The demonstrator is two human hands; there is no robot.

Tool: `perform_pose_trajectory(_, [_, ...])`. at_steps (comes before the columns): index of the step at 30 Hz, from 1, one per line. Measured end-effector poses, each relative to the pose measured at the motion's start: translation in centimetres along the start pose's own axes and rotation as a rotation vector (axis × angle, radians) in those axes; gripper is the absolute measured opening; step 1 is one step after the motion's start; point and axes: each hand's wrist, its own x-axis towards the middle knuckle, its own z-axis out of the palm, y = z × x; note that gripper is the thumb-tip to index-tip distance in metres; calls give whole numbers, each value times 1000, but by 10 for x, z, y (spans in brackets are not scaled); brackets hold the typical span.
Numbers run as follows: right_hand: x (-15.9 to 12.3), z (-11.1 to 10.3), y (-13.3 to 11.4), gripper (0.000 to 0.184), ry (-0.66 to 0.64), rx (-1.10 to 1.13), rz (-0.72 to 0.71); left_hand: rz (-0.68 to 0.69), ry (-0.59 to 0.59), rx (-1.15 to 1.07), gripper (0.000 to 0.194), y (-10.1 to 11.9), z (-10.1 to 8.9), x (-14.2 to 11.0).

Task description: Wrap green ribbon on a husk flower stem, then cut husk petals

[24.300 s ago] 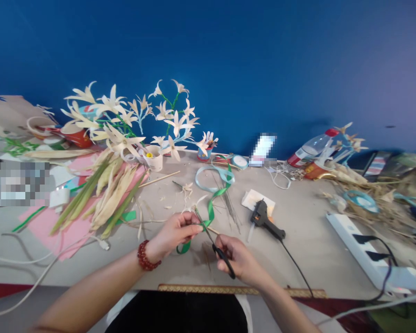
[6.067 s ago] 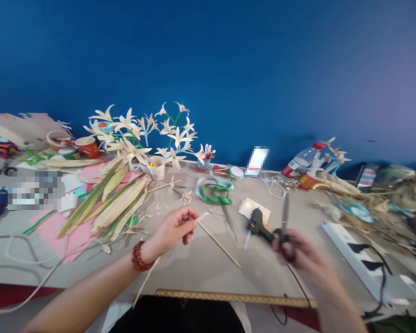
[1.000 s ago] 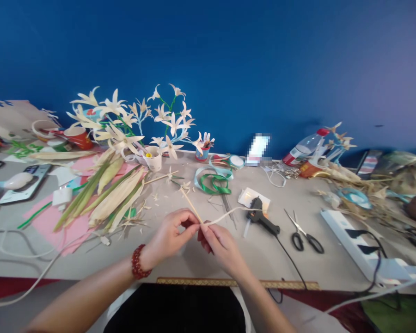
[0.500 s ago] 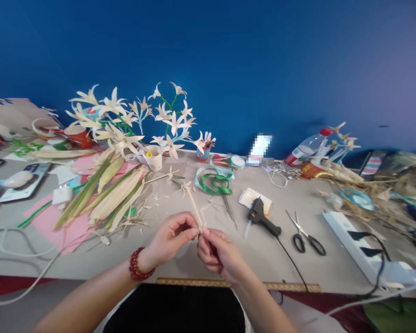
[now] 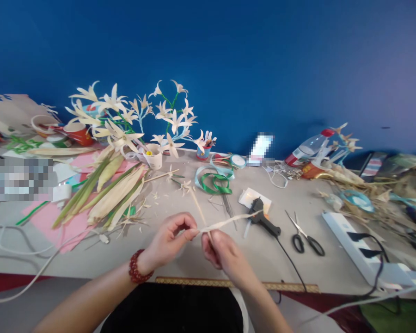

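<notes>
The black glue gun (image 5: pixel 266 223) lies on the table (image 5: pixel 180 266) with its nozzle end by a white pad (image 5: pixel 247 196). To its left, the person's left hand (image 5: pixel 173 237) pinches one end of a pale strip (image 5: pixel 229 222) between thumb and forefinger; the strip runs rightward, its loose end passing over the glue gun in view — whether it touches cannot be told. Nearer the glue gun, the right hand (image 5: pixel 225 252) has its thumb and fingers closed on a thin stick (image 5: pixel 198 206), which slants up and away to the left, crossing the strip. Scissors (image 5: pixel 304 236) lie open just right of the glue gun, with a white power strip (image 5: pixel 350 247) further right. Left of and beyond it sits coiled green ribbon (image 5: pixel 215 188); well to its left, corn husks (image 5: pixel 116 201) are heaped.
</notes>
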Motion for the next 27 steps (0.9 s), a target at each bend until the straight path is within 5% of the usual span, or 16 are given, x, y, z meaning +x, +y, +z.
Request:
perform_pose_trajectory(3, [4,10,6,44,91,-337,-141,31,33,76,15,1,4,0])
perform_pose_trajectory(6, [7,14,9,46,120,-414,-169,62,39,125,14,3,5,-2])
perform_pose_trajectory(14, [-1,-3,-4,42,-189,405,214,144,-25,89,12,9,-5,-7])
perform_pose_trajectory(18, [-6,-12,-5,47,-270,554,275,72,-16,14,12,4,-6,-8])
perform_pose_trajectory(27, [0,17,6,51,89,-367,-122,99,22,165,13,9,5,-10])
